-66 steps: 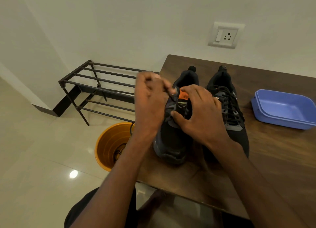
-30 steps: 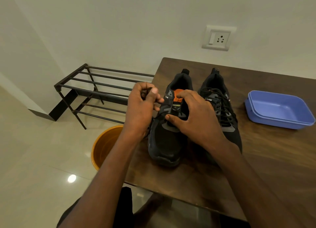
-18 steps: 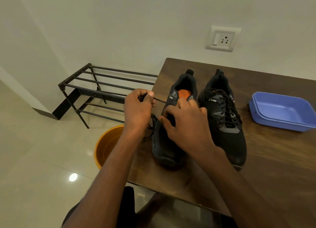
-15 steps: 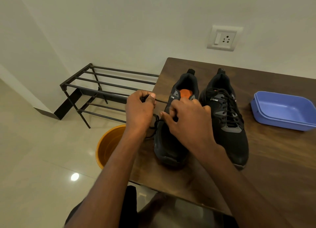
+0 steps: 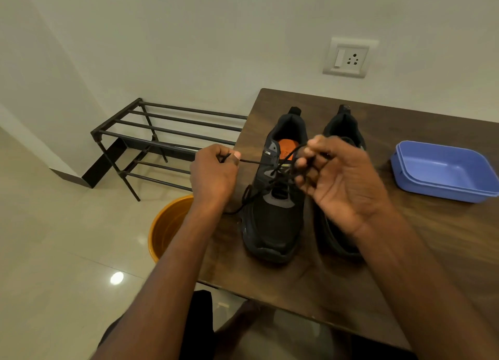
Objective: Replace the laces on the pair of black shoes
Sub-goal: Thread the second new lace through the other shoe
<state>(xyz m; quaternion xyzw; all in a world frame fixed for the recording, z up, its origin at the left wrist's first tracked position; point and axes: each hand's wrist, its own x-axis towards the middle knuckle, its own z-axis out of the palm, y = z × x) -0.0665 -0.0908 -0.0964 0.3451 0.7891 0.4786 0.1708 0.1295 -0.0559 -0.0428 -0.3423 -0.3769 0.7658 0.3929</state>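
On table: both hands' fingers [image 5: 237,155] pinch lace [image 5: 252,161] | blue tub [image 5: 442,170] holds nothing

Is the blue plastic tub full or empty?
Empty: the blue plastic tub on the wooden table shows only its bare floor.

Wall [image 5: 216,35]: plain off-white, meeting at a corner on the left. Switch and socket plate [image 5: 347,58]: white, sitting on the wall above the table. Table [image 5: 445,238]: dark wood grain, standing against the wall. Rack [image 5: 162,132]: black metal bars, standing on the floor beside the table. Floor [image 5: 54,278]: glossy cream tiles, reflecting 1 ceiling light [image 5: 116,278].
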